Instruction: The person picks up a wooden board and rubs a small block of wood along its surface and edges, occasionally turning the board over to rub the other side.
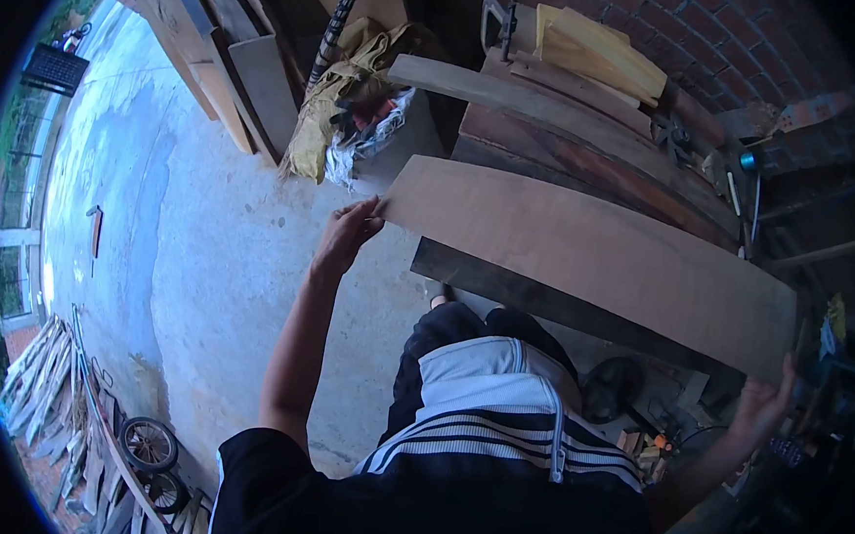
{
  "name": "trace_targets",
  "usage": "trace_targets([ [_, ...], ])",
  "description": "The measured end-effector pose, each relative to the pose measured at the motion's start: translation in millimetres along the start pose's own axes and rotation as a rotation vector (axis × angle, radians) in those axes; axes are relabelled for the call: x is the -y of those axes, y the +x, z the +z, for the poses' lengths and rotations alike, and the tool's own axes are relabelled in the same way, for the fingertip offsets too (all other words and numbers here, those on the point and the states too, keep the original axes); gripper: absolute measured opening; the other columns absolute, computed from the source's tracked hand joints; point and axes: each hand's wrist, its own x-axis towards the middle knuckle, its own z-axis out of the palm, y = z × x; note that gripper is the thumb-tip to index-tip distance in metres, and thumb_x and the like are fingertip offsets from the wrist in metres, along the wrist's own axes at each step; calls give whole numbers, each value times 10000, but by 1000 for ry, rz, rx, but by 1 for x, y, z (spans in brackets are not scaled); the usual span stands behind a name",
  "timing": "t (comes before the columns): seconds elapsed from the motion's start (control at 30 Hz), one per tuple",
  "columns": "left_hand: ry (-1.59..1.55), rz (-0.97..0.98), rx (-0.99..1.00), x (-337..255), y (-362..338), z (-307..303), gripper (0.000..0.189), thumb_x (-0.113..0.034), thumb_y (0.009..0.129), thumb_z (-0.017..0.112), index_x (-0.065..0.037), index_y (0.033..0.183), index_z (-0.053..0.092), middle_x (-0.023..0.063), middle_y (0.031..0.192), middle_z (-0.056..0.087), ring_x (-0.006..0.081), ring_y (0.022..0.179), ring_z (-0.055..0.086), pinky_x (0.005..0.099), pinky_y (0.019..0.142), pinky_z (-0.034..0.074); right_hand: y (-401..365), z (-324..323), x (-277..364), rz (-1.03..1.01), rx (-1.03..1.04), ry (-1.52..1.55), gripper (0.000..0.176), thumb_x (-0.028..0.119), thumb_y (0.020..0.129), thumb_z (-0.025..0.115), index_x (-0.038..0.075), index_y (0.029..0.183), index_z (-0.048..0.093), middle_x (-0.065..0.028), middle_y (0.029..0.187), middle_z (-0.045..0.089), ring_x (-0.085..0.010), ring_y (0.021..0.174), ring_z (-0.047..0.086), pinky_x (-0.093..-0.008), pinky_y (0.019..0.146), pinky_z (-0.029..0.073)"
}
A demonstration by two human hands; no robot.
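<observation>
A long, wide wooden board (586, 242) spans the view in front of me, held at both ends. My left hand (354, 225) grips its left end, with the fingers closed at the corner. At the far right end, my right hand (764, 400) is closed on the near corner, its lower part dim in shadow. Under the board shows a dark plank (543, 296), partly covered by it. Just behind lie more planks, among them a greyish board (526, 102) and a reddish-brown one (571, 163).
Yellowish boards (602, 57) are stacked by the brick wall. A crumpled sack (323, 128) stands on the concrete floor (222, 264). Boards (249, 70) lean at upper left. Lower left are wood slats (53, 391) and a wheel (147, 443). Wood scraps (647, 447) lie lower right.
</observation>
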Motion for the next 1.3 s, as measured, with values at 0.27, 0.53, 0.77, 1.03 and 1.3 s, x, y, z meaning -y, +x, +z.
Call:
trace_targets([
  [0.27,104,237,-116,-11,25,29,325,-318,888,654,-22,1023,648,27,881,643,146,758,625,294,756,523,-28,37,-25,-99,280,-226,312,189,938,564,37,1206,511,-88,1160,575,-162,1050,574,-326,819,516],
  [0.53,598,38,21,38,74,7,371,-431,889,595,-72,969,648,14,833,633,135,773,579,351,703,423,-10,9,-79,-30,134,-602,298,200,958,559,49,1212,519,-68,1134,583,-135,1001,570,-304,781,492],
  [0.77,452,166,-103,-4,78,12,494,-479,865,622,-52,1114,631,67,951,654,190,965,624,384,858,426,-10,8,-99,59,115,-248,359,205,935,605,56,1250,521,-63,1118,585,-151,1007,576,-322,794,493],
  [1.03,848,-25,-6,13,80,10,460,-472,880,596,-64,1086,636,40,945,653,178,874,622,381,800,431,26,-37,-158,179,91,-501,383,149,913,618,61,1274,528,-10,1070,583,-121,982,570,-329,808,492],
  [1.3,315,48,6,3,101,1,727,-666,862,498,-167,1385,416,75,1343,480,234,1186,487,404,1016,363,36,-36,-170,205,231,175,488,85,941,538,112,1412,412,-27,1366,475,-165,1253,445,-420,1053,333],
])
